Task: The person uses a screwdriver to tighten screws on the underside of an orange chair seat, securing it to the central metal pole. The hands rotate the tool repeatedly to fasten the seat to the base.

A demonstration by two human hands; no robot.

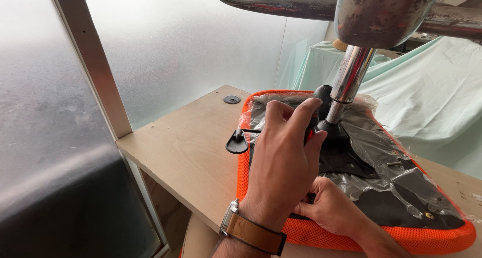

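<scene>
While the upturned office-chair seat (pixel 351 228) lies on the wooden desk (pixel 186 152) in the lower right of the frame, its orange mesh edge facing the camera, work on its underside is judged to be under way rather than finished; the left hand (pixel 283 157), seen at the centre with a brown-strapped wristwatch (pixel 251 230) on its wrist, is closed around a black-and-red tool handle (pixel 312 125), most likely a screwdriver, whose tip is hidden behind the fingers; the right hand (pixel 331 208), lower and slightly to the right, is pressed against the black seat plate (pixel 386 203) with its fingers curled under the left hand, and whether anything small is pinched in it cannot be told. Just right of the left hand the chrome gas-lift column (pixel 349 80) is already seated in the black mechanism (pixel 341 137), and above it, along the top of the frame, the chrome 5-star base (pixel 381 12) is carried, so that stage appears done. Clear plastic wrap (pixel 371 132) is still spread over the underside, torn open around the mechanism; 1 brass-coloured fastener (pixel 428 215) is seen in the plate at the far right, while what is being driven under the hands is not visible. A black lever paddle (pixel 237 142) projects from the mechanism toward the left, over the desk. By judgement, fastening remains in hand, and the wrap has yet to be removed.
</scene>
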